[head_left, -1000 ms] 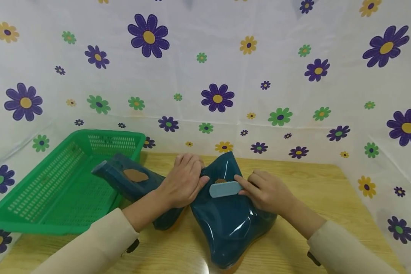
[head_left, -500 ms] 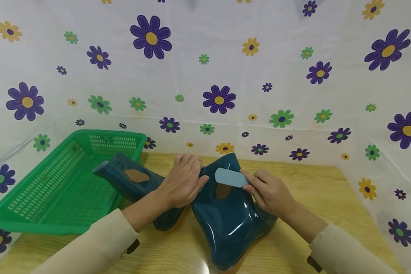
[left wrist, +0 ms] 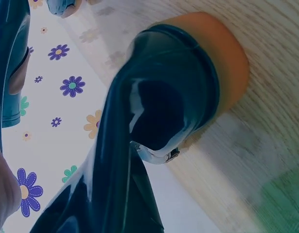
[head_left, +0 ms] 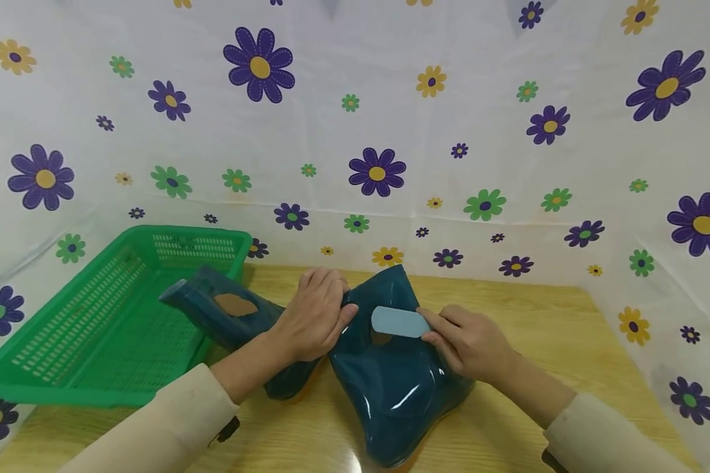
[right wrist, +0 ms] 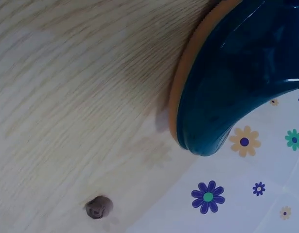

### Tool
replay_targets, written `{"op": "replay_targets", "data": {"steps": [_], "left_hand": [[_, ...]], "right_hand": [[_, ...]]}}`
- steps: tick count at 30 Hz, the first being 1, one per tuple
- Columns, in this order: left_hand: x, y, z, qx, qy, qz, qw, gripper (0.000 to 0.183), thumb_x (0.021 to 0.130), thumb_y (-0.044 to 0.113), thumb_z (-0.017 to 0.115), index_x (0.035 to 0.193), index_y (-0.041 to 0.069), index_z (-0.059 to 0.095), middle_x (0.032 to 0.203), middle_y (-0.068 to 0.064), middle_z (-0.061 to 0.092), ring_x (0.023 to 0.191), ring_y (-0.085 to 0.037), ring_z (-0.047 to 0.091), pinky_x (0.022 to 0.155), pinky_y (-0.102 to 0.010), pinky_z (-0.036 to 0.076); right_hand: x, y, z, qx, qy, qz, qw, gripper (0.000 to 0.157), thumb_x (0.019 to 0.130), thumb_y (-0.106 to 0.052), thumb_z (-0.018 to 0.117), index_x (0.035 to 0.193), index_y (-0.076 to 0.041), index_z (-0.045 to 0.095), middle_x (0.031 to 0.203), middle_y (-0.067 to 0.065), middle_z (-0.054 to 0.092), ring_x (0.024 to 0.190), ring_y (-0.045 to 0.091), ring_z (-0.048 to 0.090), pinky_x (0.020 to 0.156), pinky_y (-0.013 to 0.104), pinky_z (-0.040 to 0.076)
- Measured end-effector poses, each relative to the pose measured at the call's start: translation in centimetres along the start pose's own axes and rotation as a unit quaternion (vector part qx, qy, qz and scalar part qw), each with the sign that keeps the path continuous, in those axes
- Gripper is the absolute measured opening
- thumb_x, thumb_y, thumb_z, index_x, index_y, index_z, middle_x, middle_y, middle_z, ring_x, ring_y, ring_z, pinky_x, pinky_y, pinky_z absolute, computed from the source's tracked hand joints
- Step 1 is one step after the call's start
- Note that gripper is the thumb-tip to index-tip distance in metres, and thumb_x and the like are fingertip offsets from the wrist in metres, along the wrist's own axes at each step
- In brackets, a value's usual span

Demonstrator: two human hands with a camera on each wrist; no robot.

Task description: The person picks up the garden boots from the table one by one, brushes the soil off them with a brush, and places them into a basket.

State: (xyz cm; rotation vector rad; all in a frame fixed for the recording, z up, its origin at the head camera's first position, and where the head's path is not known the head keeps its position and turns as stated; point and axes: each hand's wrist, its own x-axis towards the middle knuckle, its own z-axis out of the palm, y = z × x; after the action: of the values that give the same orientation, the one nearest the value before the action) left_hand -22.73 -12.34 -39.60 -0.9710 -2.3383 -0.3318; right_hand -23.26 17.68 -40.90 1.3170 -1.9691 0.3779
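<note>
My left hand (head_left: 316, 315) grips the upper shaft of a glossy dark teal rubber boot (head_left: 402, 387), its thumb lying along the near side. This boot rests on the table, toe toward me. Between thumb and fingers, my right hand (head_left: 470, 338) pinches a light-blue flat-backed brush (head_left: 399, 322). The brush lies across the shaft, partly covering a brown oval patch (head_left: 381, 338); its underside is hidden. A second matching boot (head_left: 236, 328) leans left behind my left forearm, its shaft over the basket's edge. In the left wrist view, that boot's orange sole (left wrist: 232, 68) shows.
A green perforated plastic basket (head_left: 112, 394) stands at the left. The wooden table (head_left: 526, 315) meets a flower-printed white sheet (head_left: 307, 118) at the back and sides. A small dark brown lump (right wrist: 99, 207) appears on the table in the right wrist view.
My right hand has moved the brush up the shaft, then slightly back down over the brown patch. My left hand has kept its grip on the boot.
</note>
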Motion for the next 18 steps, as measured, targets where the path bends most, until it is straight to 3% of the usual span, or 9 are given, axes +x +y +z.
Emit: {"op": "replay_targets", "data": {"steps": [4, 12, 18], "left_hand": [[0.1, 0.0, 0.0, 0.0, 0.006, 0.0, 1.0, 0.058, 0.108, 0.044, 0.01, 0.096, 0.005, 0.05, 0.09, -0.007, 0.047, 0.091, -0.025, 0.041, 0.086, -0.043, 0.03], [0.4, -0.2, 0.0, 0.009, 0.014, 0.013, 0.9998, 0.056, 0.108, 0.043, 0.012, 0.092, 0.006, 0.05, 0.089, -0.007, 0.046, 0.089, -0.025, 0.04, 0.084, -0.042, 0.03], [0.1, -0.2, 0.2, -0.004, 0.004, -0.011, 0.9999, 0.057, 0.108, 0.044, 0.01, 0.095, 0.005, 0.049, 0.087, -0.006, 0.044, 0.087, -0.024, 0.039, 0.084, -0.042, 0.029]], "right_hand": [[0.4, -0.5, 0.4, 0.0, 0.012, 0.032, 0.999, 0.052, 0.109, -0.037, 0.037, 0.118, 0.003, 0.07, 0.078, 0.004, 0.057, 0.063, 0.011, 0.05, 0.055, 0.021, 0.047], [0.6, -0.2, 0.2, -0.04, -0.031, -0.034, 0.998, 0.053, 0.11, -0.036, 0.032, 0.111, -0.002, 0.072, 0.072, 0.003, 0.056, 0.054, 0.008, 0.046, 0.047, 0.018, 0.041], [0.7, 0.1, -0.3, -0.008, 0.012, 0.001, 1.0, 0.05, 0.108, -0.037, 0.038, 0.112, -0.001, 0.072, 0.074, 0.002, 0.055, 0.057, 0.009, 0.047, 0.05, 0.02, 0.042]]}}
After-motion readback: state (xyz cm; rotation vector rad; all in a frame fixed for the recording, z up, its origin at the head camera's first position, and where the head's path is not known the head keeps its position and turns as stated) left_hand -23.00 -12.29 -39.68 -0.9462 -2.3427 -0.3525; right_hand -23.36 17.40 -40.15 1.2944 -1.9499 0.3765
